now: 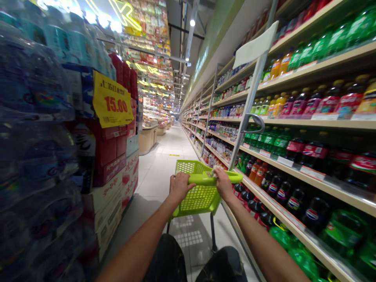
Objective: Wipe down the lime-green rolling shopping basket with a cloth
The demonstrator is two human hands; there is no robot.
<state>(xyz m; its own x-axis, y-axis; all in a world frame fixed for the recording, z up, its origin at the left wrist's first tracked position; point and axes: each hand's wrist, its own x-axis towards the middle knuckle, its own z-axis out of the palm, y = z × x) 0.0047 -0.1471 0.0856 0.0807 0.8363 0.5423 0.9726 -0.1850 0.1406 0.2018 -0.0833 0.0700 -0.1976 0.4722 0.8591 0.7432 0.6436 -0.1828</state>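
Both forearms [140, 239] extended; fingers of left hand [178, 186] and right hand [224, 185] grasped the cart handle [202, 179], with a blurred white item [217, 170] at the latter

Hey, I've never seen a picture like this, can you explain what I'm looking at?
There's no machine here: a camera worn on a person's head looks forward and down. Their left hand and right hand grip the green handle of a shopping cart; something small and whitish, too unclear to name, shows by the right hand. Shelves of bottled drinks stand on the right; stacked bottle packs and boxes, with a yellow price sign, on the left.
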